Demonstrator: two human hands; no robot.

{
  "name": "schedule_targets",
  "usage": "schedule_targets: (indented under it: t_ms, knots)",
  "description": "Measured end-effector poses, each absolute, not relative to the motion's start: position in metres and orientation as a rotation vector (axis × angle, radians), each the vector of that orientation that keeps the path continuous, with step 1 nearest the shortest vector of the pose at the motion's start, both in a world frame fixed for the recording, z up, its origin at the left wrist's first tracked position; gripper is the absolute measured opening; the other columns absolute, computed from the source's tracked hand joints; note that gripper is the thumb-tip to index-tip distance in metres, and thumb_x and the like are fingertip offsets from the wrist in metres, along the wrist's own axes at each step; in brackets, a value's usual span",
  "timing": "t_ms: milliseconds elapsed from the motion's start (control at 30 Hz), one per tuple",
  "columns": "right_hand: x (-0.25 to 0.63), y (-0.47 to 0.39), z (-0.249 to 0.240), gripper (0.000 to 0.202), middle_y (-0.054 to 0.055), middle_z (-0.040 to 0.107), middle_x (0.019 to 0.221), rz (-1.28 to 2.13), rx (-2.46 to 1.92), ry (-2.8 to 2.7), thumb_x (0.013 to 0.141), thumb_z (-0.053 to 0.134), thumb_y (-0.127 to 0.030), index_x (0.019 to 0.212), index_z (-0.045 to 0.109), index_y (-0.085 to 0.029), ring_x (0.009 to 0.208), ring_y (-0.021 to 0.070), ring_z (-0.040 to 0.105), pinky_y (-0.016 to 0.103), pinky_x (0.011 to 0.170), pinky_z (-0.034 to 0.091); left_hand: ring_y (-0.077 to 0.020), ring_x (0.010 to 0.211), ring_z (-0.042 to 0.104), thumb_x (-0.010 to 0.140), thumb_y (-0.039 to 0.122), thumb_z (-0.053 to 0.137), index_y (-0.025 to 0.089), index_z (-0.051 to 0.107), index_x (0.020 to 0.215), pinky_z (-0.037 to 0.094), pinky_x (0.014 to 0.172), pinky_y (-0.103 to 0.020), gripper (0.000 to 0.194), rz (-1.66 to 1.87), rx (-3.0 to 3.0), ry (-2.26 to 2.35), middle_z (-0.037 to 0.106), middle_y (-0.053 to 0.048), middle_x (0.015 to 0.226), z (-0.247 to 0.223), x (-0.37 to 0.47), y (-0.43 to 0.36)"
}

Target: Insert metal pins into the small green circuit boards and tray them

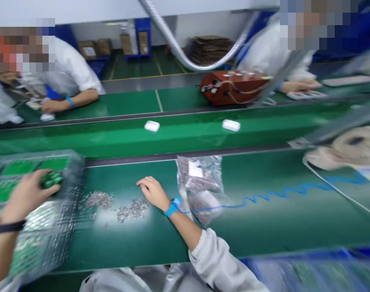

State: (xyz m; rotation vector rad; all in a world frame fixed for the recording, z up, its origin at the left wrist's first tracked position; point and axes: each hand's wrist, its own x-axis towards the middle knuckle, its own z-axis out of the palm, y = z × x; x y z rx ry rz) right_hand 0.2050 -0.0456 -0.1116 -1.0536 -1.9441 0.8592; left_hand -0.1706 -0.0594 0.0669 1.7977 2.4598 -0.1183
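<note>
My left hand is closed around several small green circuit boards, above the clear plastic trays at the left. More green boards lie in the tray compartments. On the green bench, my right hand rests palm down with its fingers stretched out, wearing a blue wrist strap. Just below its fingertips lies a loose pile of small metal parts. A second pile of small parts sits farther left, near the trays. Motion blur hides fine detail.
Right of my right hand lie clear bags of small parts. A coiled blue cord runs rightward from the strap. Two white pieces sit on the green conveyor. Beyond it are two co-workers and a red-brown machine.
</note>
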Motion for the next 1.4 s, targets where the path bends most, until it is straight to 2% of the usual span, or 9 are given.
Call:
schedule_targets:
  t_ms: [100,133,267,400,533,667,1033,1167,1400]
  knots:
    - [0.208,-0.054,-0.111,0.029,0.006,0.074,0.094,0.884,-1.036,-1.946,0.099,0.046,-0.013,0.100,0.073,-0.024,0.095,0.0252,0.064,0.038,0.091,0.048,-0.0357,0.128,0.054,0.082,0.053,0.049,0.024,0.051,0.138,0.047,0.107,-0.046,0.063,0.081,1.843,2.459,0.064,-0.011,0.126,0.052,-0.169,-0.073]
    - [0.210,-0.056,-0.112,0.029,0.007,0.074,0.095,0.895,-1.025,-1.959,0.100,0.045,-0.015,0.100,0.073,-0.024,0.095,0.0259,0.064,0.039,0.090,0.048,-0.0339,0.127,0.055,0.082,0.050,0.052,0.020,0.053,0.136,0.047,0.107,-0.042,0.062,0.085,1.820,2.463,0.063,-0.012,0.127,0.049,-0.168,-0.074]
    - [0.216,-0.055,-0.120,0.029,0.009,0.075,0.095,0.906,-1.024,-1.994,0.102,0.046,-0.028,0.100,0.074,-0.022,0.091,0.0278,0.065,0.041,0.085,0.049,-0.0305,0.115,0.064,0.079,0.042,0.070,0.020,0.053,0.140,0.052,0.099,-0.037,0.067,0.093,1.700,2.533,0.058,-0.012,0.128,0.046,-0.172,-0.077]
    - [0.219,-0.055,-0.123,0.031,0.009,0.075,0.093,0.926,-1.033,-2.034,0.101,0.046,-0.035,0.100,0.074,-0.022,0.089,0.0280,0.067,0.041,0.083,0.050,-0.0285,0.106,0.068,0.078,0.035,0.072,0.025,0.055,0.139,0.054,0.092,-0.035,0.064,0.070,1.682,2.563,0.056,-0.010,0.127,0.045,-0.175,-0.089]
    - [0.220,-0.056,-0.122,0.033,0.009,0.075,0.093,0.920,-1.052,-2.033,0.101,0.045,-0.037,0.100,0.074,-0.023,0.089,0.0279,0.067,0.040,0.081,0.051,-0.0319,0.102,0.069,0.082,0.041,0.072,0.024,0.053,0.141,0.054,0.088,-0.039,0.064,-0.002,1.704,2.539,0.060,-0.012,0.119,0.034,-0.174,-0.093]
    - [0.219,-0.056,-0.120,0.034,0.010,0.075,0.092,0.919,-1.067,-2.028,0.101,0.045,-0.038,0.099,0.075,-0.022,0.087,0.0273,0.066,0.039,0.078,0.051,-0.0345,0.106,0.067,0.086,0.049,0.069,0.018,0.052,0.140,0.052,0.088,-0.039,0.065,-0.020,1.701,2.538,0.065,-0.015,0.112,0.027,-0.174,-0.085]
    - [0.219,-0.057,-0.117,0.033,0.008,0.074,0.092,0.902,-1.065,-2.044,0.101,0.045,-0.036,0.099,0.074,-0.022,0.086,0.0263,0.066,0.039,0.080,0.051,-0.0342,0.105,0.069,0.085,0.053,0.071,0.020,0.051,0.137,0.052,0.085,-0.038,0.065,-0.094,1.661,2.586,0.067,-0.015,0.117,0.043,-0.167,-0.082]
    - [0.221,-0.058,-0.117,0.033,0.009,0.074,0.093,0.906,-1.061,-2.049,0.101,0.044,-0.037,0.100,0.074,-0.022,0.088,0.0267,0.066,0.039,0.080,0.050,-0.0380,0.105,0.070,0.082,0.048,0.075,0.018,0.052,0.135,0.054,0.083,-0.041,0.065,-0.182,1.608,2.626,0.061,-0.020,0.128,0.041,-0.157,-0.076]
    - [0.221,-0.057,-0.118,0.034,0.009,0.074,0.092,0.905,-1.046,-2.059,0.101,0.044,-0.037,0.099,0.074,-0.022,0.087,0.0269,0.065,0.040,0.081,0.050,-0.0393,0.109,0.069,0.085,0.039,0.070,0.018,0.049,0.138,0.054,0.086,-0.043,0.061,-0.233,1.605,2.657,0.065,-0.020,0.123,0.042,-0.151,-0.078]
